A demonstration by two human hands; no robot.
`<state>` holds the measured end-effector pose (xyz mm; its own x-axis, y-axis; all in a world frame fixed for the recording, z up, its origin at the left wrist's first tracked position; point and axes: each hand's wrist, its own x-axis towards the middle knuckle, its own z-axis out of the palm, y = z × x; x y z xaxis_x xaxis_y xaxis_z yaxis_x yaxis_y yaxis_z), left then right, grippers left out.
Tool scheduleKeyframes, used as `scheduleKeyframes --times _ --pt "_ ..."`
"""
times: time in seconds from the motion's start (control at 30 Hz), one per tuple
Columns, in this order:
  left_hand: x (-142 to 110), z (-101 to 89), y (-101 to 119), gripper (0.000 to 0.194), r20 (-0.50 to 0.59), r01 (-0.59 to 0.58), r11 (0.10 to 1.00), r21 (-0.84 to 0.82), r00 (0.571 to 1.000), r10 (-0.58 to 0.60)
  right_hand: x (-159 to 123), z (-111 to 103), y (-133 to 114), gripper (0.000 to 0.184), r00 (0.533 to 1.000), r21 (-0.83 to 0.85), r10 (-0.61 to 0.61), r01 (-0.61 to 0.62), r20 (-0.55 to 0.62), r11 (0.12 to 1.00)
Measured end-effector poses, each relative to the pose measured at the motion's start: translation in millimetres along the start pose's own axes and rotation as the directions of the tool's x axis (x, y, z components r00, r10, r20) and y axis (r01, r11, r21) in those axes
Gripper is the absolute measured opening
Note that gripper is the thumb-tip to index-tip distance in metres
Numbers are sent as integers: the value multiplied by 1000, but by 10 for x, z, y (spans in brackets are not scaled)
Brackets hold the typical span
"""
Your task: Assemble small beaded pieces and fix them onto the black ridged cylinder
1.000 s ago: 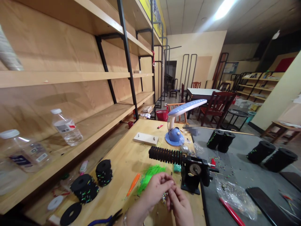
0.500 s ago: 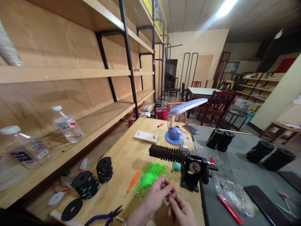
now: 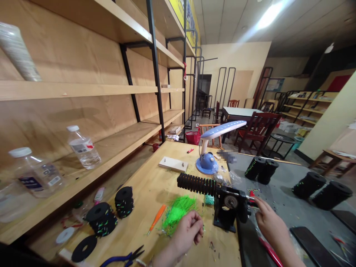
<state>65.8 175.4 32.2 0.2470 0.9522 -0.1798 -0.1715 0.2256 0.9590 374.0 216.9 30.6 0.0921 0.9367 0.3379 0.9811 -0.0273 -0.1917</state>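
A black hand-cranked winder [image 3: 226, 209] stands on the wooden table with a ribbed black roller [image 3: 196, 182] reaching out to its left. My right hand [image 3: 265, 213] is at the winder's right side, its fingers closed at the crank handle [image 3: 251, 198]. In front of the winder, my left hand [image 3: 189, 228] has its fingers curled and pressed together; whatever they may hold is hidden. Bright green strands [image 3: 179, 211] lie in a bunch just beyond my left hand. An orange pointed tool [image 3: 157, 218] is to the left of the strands.
Blue-handled pliers [image 3: 122, 257] lie at the near edge. Black foam spools [image 3: 101, 218] stand at the left, and more spools [image 3: 308, 184] on the grey mat [image 3: 278, 202]. A blue lamp [image 3: 206, 162] and a white board with pegs [image 3: 172, 163] are farther back.
My right hand has left my left hand and moved right to the winder's crank. My left hand stays near the green strands with its fingers curled. The view has shifted slightly.
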Motion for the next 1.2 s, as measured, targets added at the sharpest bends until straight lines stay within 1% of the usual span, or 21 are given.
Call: scheduleKeyframes --times 0.07,0.1,0.13,0.2,0.23,0.27,0.3,0.33,0.37,0.4,0.43,0.47,0.5,0.57,0.63,0.73,0.83,0.93,1.03,1.1,1.2 --pt "15 -8 -17 48 -5 -12 1000 19 1000 12 48 40 36 45 995 -25 -43 46 94 999" --pt "20 -13 -22 48 -6 -16 999 28 1000 16 66 27 46 44 994 -34 -42 46 102 998" --pt "23 -16 -26 48 -6 -18 999 34 1000 18 81 -13 46 43 997 -42 -20 23 74 999" --pt "22 -19 -29 46 -5 -20 999 47 1000 21 105 -174 -7 42 996 -41 51 -54 -78 998" --pt "19 -19 -29 45 -2 -22 998 54 1000 23 114 -286 -73 39 978 -27 87 -93 -190 995" --pt "16 -17 -27 44 4 -26 998 60 1000 26 122 -409 -170 36 946 -4 73 -79 -316 997" --pt "13 -14 -24 42 12 -31 997 66 999 31 128 -533 -300 34 913 7 -6 9 -409 1000" --pt "10 -10 -20 41 20 -35 997 71 999 34 134 -645 -459 32 876 2 -129 146 -465 989" --pt "9 -6 -15 40 25 -37 996 75 999 35 141 -738 -638 31 845 -3 -256 288 -469 957" --pt "9 -1 -10 38 28 -37 996 80 999 35 150 -804 -826 32 806 -9 -384 426 -451 905" --pt "12 4 -5 38 28 -36 996 83 999 33 162 -842 -1010 35 771 -13 -493 534 -404 846" --pt "16 8 -1 37 26 -34 996 85 999 32 179 -852 -1178 38 742 -16 -577 609 -342 793" --pt "21 11 2 37 24 -33 996 85 999 31 202 -840 -1321 42 728 -14 -621 646 -292 763" --pt "32 13 4 36 24 -31 996 81 999 29 260 -780 -1512 46 734 -2 -639 657 -229 754" --pt "42 9 2 34 31 -28 997 79 999 25 328 -717 -1585 46 747 17 -639 652 -184 758" --pt "52 -1 -8 31 42 -32 997 77 999 29 417 -682 -1585 46 743 52 -652 664 -150 746" --pt "62 -10 -25 28 46 -41 997 73 998 38 465 -704 -1595 47 737 82 -662 674 -135 734" --pt "67 -12 -47 28 41 -47 997 58 998 45 484 -712 -1656 49 726 108 -679 688 -107 718" --pt "69 -14 -72 29 38 -44 998 42 998 43 519 -670 -1707 51 721 135 -688 692 -81 710" --pt "72 -17 -91 30 42 -43 998 43 998 41 574 -632 -1704 46 733 179 -675 678 -83 713" --pt "80 -22 -117 31 43 -40 998 50 998 38 684 -612 -1655 34 775 283 -608 630 -170 724"
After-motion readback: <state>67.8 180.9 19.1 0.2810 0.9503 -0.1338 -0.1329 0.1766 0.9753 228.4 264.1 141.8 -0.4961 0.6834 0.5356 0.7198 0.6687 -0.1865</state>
